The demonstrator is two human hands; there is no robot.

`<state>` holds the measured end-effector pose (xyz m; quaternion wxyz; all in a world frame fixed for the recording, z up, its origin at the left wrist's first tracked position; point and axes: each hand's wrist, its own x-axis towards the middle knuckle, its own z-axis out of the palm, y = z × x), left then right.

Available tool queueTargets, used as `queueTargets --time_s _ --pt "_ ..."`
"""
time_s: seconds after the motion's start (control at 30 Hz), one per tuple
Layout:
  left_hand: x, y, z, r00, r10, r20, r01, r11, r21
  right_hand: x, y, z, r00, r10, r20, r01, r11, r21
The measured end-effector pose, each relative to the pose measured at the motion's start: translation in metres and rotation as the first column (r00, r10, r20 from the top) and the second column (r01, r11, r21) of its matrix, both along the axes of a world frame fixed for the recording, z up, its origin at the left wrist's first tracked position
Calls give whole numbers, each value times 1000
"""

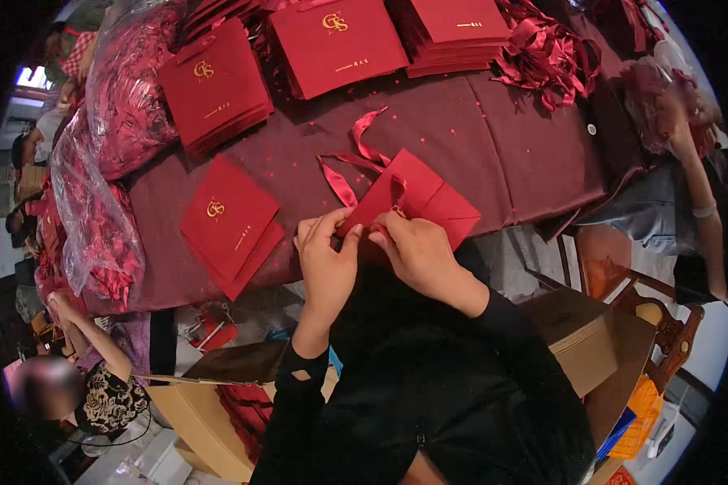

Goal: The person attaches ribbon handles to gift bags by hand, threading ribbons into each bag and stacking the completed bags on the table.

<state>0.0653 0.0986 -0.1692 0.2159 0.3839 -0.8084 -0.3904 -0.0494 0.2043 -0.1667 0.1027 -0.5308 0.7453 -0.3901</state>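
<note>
A flat red paper gift bag (441, 198) lies tilted at the table's front edge, between my hands. Red satin ribbon (370, 144) trails from its upper left side across the cloth. My left hand (329, 255) is closed, thumb and fingers pinching the bag's near left edge. On the bag's face, a short ribbon piece runs down to my right hand (429, 252), whose thumb and forefinger are pinched together on it. The exact spot under my fingertips is partly hidden. Left of my hands lie a few more red bags (230, 218) with gold lettering.
Stacks of red bags (340, 48) line the back, beside a heap of loose ribbon (546, 56). Clear plastic sacks (129, 89) of red ribbon stand at the left. Cardboard boxes (582, 339) flank my body. Other people work at the left and right ends.
</note>
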Motion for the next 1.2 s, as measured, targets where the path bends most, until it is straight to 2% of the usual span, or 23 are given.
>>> queueTargets --time_s 0.07,0.4,0.7,0.77,0.87,1.2 --pt "0 0 0 1000 16 -10 -16 1000 21 -3 0 1 995 35 -99 -33 999 14" --pt "-2 1 7 1000 -11 2 11 1000 -13 1 -8 -2 973 32 -228 -16 997 70" --pt "-2 2 9 999 -34 -1 34 999 5 8 -12 8 988 -49 -150 74 983 168" --pt "0 2 7 999 -41 4 41 999 -2 8 -13 12 995 -88 -40 94 978 187" --pt "2 3 6 997 -72 20 73 995 -66 5 -14 19 996 -89 16 83 968 237" --pt "2 3 8 990 -131 50 137 981 -135 5 -16 18 998 -56 -9 56 953 297"
